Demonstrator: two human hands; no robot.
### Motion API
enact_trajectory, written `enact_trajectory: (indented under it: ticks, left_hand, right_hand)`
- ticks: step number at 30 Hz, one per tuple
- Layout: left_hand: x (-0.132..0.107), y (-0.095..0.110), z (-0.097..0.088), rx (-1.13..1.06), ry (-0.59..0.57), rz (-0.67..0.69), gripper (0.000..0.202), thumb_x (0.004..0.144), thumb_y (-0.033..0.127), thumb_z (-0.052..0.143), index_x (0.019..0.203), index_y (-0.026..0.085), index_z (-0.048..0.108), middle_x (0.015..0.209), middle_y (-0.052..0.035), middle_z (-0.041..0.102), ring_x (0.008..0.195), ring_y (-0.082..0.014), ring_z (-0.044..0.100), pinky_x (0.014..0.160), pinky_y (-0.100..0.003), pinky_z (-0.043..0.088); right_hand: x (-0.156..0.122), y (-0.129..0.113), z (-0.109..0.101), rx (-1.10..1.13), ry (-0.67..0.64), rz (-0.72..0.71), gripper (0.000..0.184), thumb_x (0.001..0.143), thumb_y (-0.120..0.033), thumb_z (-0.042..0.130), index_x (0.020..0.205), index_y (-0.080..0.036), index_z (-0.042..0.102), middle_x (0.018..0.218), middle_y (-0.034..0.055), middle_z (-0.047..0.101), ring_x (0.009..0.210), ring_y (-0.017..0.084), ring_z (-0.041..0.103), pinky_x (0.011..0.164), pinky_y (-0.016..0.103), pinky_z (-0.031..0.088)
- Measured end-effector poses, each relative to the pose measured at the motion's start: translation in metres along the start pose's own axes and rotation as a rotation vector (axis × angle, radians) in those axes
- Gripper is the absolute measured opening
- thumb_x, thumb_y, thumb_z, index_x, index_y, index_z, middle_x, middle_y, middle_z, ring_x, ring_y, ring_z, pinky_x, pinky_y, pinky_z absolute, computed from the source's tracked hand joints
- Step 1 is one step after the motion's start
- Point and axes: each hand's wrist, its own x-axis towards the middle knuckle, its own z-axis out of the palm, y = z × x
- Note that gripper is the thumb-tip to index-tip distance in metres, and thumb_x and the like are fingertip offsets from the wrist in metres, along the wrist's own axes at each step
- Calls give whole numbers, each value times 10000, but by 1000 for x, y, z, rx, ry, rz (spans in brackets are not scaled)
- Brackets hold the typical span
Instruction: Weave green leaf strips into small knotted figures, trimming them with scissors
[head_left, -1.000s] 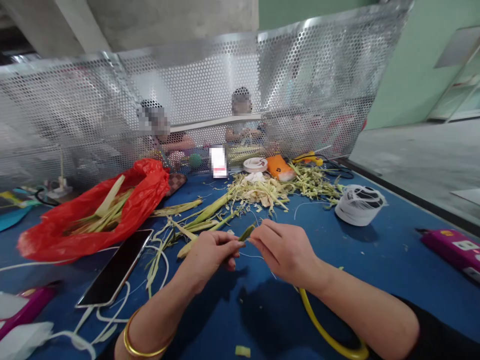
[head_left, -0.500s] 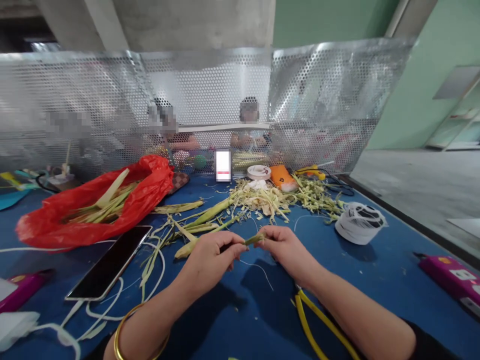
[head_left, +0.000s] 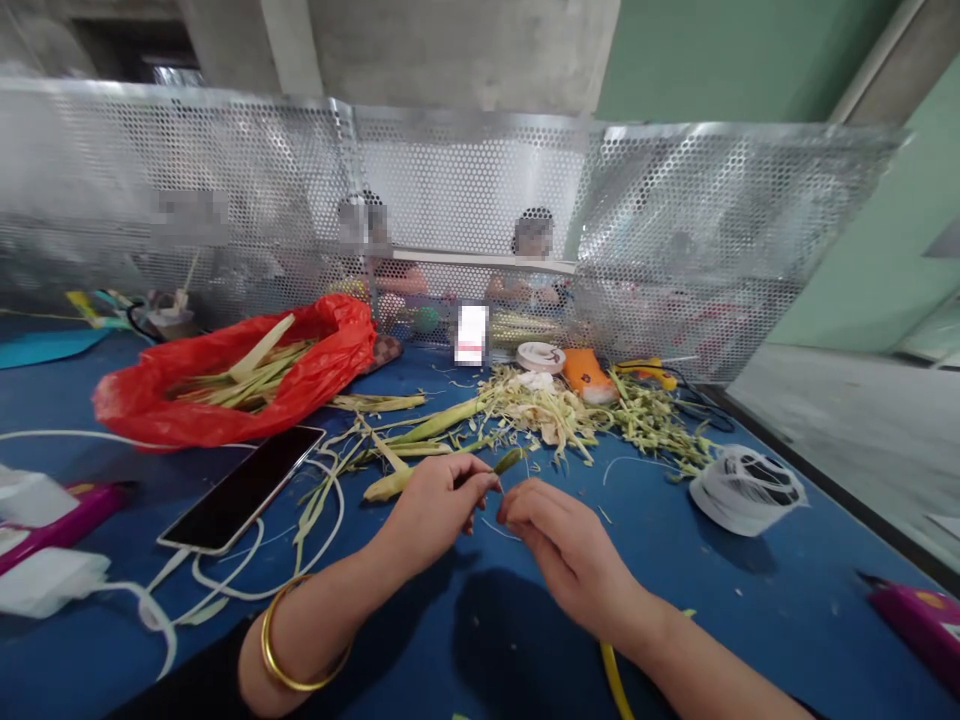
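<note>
In the head view, the left hand (head_left: 435,508) pinches a short green strip (head_left: 509,460) above the near middle of the blue table (head_left: 675,575), its tip poking up beyond the fingers, apparently so that it stays free for the right hand (head_left: 566,545). That hand's fingers are bunched narrowly just to the right, though whether they grip anything I cannot tell. The husk pile (head_left: 555,415) lies farther off and the white roll (head_left: 739,500) to the right, probably to keep both within reach while leaving working room.
</note>
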Motion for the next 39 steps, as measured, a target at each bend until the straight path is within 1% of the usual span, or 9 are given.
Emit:
enact_trajectory:
  ticks: [3,7,12,18,24,28,33,36,39]
  left_hand:
    - [1,1,1,-36,18,-28,170,782,312,556,725,162,615,534,52,515,427,-100,478,463,-228,425]
    - [1,1,0,-11,52,-32,171,780,300,554,706,162,620,538,50,523,420,-95,489,457,-220,411]
    - [2,1,-2,71,82,19,172,771,300,574,728,160,665,570,24,585,453,-109,526,482,-225,422]
    - [1,-1,-3,130,112,62,171,760,301,596,778,173,707,624,6,647,503,-131,558,524,-240,442]
    - [0,0,-3,213,117,130,195,785,287,563,801,178,724,650,-1,658,543,-138,560,556,-244,430]
    - [0,2,-2,216,155,110,185,772,297,579,776,183,724,642,0,662,553,-144,557,568,-248,429]
    - [2,-3,0,160,174,73,178,748,308,606,781,185,730,610,10,656,507,-134,531,529,-242,416]
    - [3,-5,-1,198,199,95,180,756,309,601,774,191,736,623,8,667,522,-139,547,547,-245,422]
    - [4,-5,-4,267,213,144,174,762,299,600,773,201,744,691,-7,707,585,-161,592,588,-254,436]
  right_hand:
    - [0,-4,-1,-77,-12,-19,184,927,-82,370,845,-203,483,843,50,551,774,158,511,705,288,448]
    - [1,-8,0,-133,-20,-46,200,903,-56,364,827,-206,473,824,53,556,771,166,504,690,286,446]
    - [2,-7,2,-144,0,-22,199,893,-49,373,838,-205,485,837,58,567,778,167,517,698,286,453]
    - [0,-6,4,-153,-12,-7,183,926,-99,378,843,-205,501,858,65,583,784,167,529,700,283,454]
    - [1,-6,3,-189,-28,-6,191,914,-80,373,836,-198,502,866,77,593,792,175,536,707,291,460]
    - [2,-6,3,-228,-46,-15,198,908,-72,371,823,-193,504,849,80,595,774,174,533,698,290,463]
    - [0,-8,4,-287,-69,-46,228,870,-35,353,826,-195,509,837,72,582,772,174,516,695,286,454]
    - [0,-10,5,-295,-89,-76,253,821,2,344,817,-196,504,831,66,560,759,173,497,671,275,441]
    - [0,-11,6,-252,-87,-66,239,842,-9,347,814,-192,498,833,68,553,760,170,492,676,275,440]
